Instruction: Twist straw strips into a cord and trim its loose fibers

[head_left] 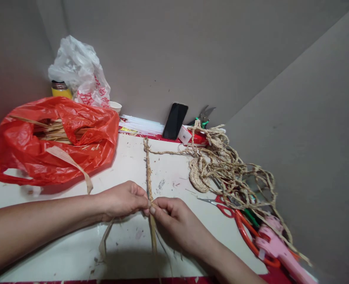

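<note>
A braided straw cord (148,169) runs down the middle of the white board (180,232), and loose strands (153,232) hang from its lower end. My left hand (129,200) pinches the braid's lower end from the left. From the right, my right hand (171,211) pinches the strands at the same spot, its thumb and fingertips meeting the left ones. Both hands are closed on the straw. A pale flat strip (103,240) shows below my left wrist, and another straw strip (73,163) lies across the red bag's front edge.
A red plastic bag (103,146) holding dry straw (54,132) stands left. Tangled braided cord (230,161), red-handled scissors (224,207) and a pink glue gun (277,244) lie right. Behind are a phone (176,120), pruning shears (205,114), white sticks (143,125) and a clear bag (78,67).
</note>
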### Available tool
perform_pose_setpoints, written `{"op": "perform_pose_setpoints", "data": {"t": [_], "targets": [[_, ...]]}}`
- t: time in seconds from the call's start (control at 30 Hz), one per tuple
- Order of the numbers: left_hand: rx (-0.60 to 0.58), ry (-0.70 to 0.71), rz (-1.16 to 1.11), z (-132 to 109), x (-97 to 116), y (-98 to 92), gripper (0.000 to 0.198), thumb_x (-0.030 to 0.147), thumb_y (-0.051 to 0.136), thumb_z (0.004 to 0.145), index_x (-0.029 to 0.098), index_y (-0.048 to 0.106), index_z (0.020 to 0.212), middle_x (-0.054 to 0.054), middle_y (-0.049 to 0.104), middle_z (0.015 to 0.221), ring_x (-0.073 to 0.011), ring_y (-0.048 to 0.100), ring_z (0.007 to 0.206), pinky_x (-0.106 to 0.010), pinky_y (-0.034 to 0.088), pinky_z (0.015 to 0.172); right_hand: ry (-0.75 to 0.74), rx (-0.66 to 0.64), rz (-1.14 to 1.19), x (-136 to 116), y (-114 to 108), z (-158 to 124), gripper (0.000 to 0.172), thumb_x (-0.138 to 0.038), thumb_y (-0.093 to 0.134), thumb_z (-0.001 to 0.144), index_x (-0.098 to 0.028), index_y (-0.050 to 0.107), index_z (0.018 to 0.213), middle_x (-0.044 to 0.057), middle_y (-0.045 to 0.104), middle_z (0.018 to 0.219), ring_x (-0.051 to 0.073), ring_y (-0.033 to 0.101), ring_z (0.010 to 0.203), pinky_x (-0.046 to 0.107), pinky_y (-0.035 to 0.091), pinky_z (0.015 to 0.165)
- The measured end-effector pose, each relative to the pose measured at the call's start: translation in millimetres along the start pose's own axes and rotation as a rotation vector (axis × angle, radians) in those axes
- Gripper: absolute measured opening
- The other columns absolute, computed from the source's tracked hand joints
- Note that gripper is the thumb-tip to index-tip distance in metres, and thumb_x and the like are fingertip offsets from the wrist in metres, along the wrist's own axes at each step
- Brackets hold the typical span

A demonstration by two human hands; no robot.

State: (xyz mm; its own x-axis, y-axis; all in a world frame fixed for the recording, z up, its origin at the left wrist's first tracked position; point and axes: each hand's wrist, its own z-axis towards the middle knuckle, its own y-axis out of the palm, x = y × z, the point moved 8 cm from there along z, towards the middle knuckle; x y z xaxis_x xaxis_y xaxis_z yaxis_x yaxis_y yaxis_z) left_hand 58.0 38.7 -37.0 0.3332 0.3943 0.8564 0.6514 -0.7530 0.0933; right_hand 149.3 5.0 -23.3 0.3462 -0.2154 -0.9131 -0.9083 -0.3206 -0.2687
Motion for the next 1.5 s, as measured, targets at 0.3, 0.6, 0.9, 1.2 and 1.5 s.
{"op": "perform_pose_setpoints", "data": {"t": [0.3,0.6,0.9,1.2,1.5], "targets": [[0.11,0.084,0.16,3.2,-1.3,-8.4,0.014,0.024,0.05,0.065,0.015,0.053,0.055,0.007,0.038,0.044,-0.0049,0.025,0.041,-0.021,0.017,0.042,-0.047,0.058,-0.244,-8.5,-15.6,-5.8,0.031,-0.037,0.051,0.086,-0.017,0.054,0.063,-0.002,0.047,0.059,0.012,0.039,0.058,0.022,0.031,0.054],[0.035,0.145,-0.008,0.4,-0.5,4.7,0.019,0.022,0.048,0.069,0.013,0.058,0.055,-0.001,0.056,0.052,-0.0065,0.039,0.044,-0.021,0.025,0.044,0.144,-0.001,0.181,19.5,21.6,-11.2,0.036,-0.046,0.042,0.089,-0.017,0.058,0.074,-0.007,0.036,0.042,0.008,0.029,0.038,0.022,0.022,0.041],[0.101,0.096,-0.031,-2.5,-1.5,1.9,0.015,0.023,0.055,0.067,0.014,0.054,0.055,0.006,0.042,0.047,-0.0046,0.029,0.044,-0.021,0.019,0.043,-0.058,0.171,-0.658,0.9,13.3,-16.7,0.027,-0.028,0.041,0.089,-0.019,0.053,0.066,0.003,0.061,0.059,0.013,0.05,0.05,0.026,0.025,0.051],[0.085,0.097,-0.109,-3.2,0.8,1.4,0.015,0.026,0.062,0.066,0.014,0.054,0.06,0.007,0.042,0.045,-0.0041,0.027,0.041,-0.021,0.017,0.042,-0.179,-0.019,-0.583,-23.6,17.6,-33.9,0.035,-0.041,0.045,0.089,-0.019,0.053,0.063,-0.003,0.052,0.054,0.008,0.041,0.047,0.02,0.027,0.046],[-0.094,0.212,-0.138,-3.8,10.1,10.9,0.024,0.034,0.06,0.075,0.014,0.052,0.063,0.003,0.051,0.052,-0.0062,0.039,0.048,-0.02,0.028,0.049,0.015,-0.096,0.256,-3.2,2.0,1.9,0.035,-0.051,0.05,0.087,-0.016,0.055,0.086,-0.001,0.057,0.066,0.01,0.05,0.053,0.022,0.043,0.055]]}}
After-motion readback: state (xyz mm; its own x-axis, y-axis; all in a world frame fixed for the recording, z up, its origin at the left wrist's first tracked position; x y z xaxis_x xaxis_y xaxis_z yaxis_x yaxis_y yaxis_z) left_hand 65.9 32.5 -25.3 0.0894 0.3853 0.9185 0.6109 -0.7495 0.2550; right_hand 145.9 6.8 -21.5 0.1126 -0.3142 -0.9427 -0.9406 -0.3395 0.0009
